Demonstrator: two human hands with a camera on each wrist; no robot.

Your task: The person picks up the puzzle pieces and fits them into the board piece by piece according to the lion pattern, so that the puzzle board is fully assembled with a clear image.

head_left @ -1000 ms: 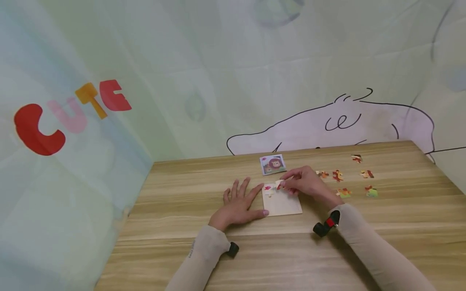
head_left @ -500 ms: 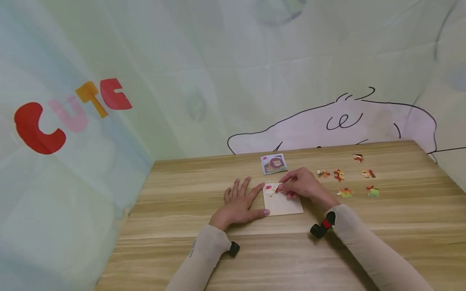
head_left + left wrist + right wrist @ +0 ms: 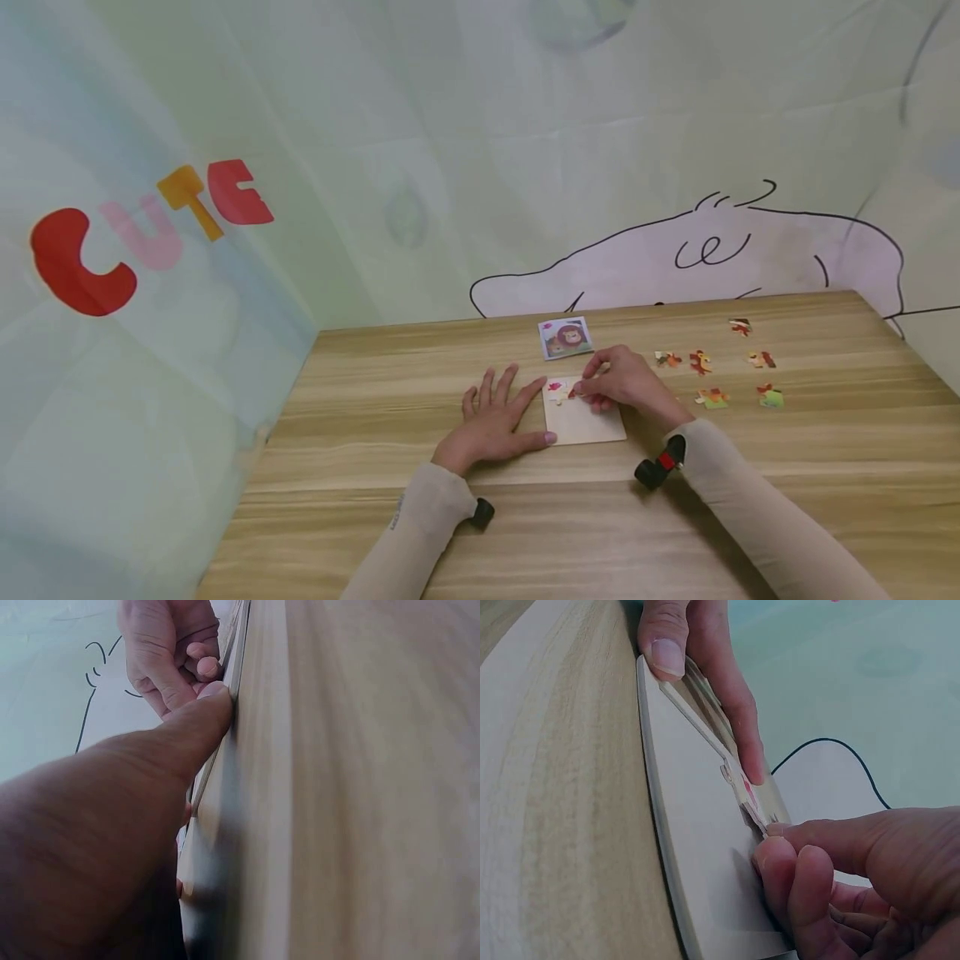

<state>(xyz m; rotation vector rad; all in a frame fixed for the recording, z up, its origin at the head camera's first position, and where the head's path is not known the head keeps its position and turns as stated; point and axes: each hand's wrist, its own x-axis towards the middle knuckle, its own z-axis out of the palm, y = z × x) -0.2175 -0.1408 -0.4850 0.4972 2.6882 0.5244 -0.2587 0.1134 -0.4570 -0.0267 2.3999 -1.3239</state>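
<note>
A square wooden puzzle board [image 3: 587, 423] lies on the table. In its far left corner sits a jigsaw piece [image 3: 556, 387] with a pink-red shape. My left hand [image 3: 491, 429] is spread flat beside the board, thumb and index finger touching its left edge; the right wrist view shows that thumb [image 3: 667, 656] on the board's corner. Over the board's far side, my right hand [image 3: 618, 381] pinches a second jigsaw piece [image 3: 755, 817] between thumb and fingers, against the first piece. Most of this held piece is hidden by the fingers.
A picture card with a lion [image 3: 566, 337] lies behind the board. Several loose jigsaw pieces [image 3: 701, 362] are spread to the right of my right hand. A printed cloth backdrop [image 3: 390, 217] rises behind the table [image 3: 375, 417].
My right hand has lowered the pinched jigsaw piece from a tilted pose down to the board, beside the corner piece. My left hand has stayed in place on the board's edge.
</note>
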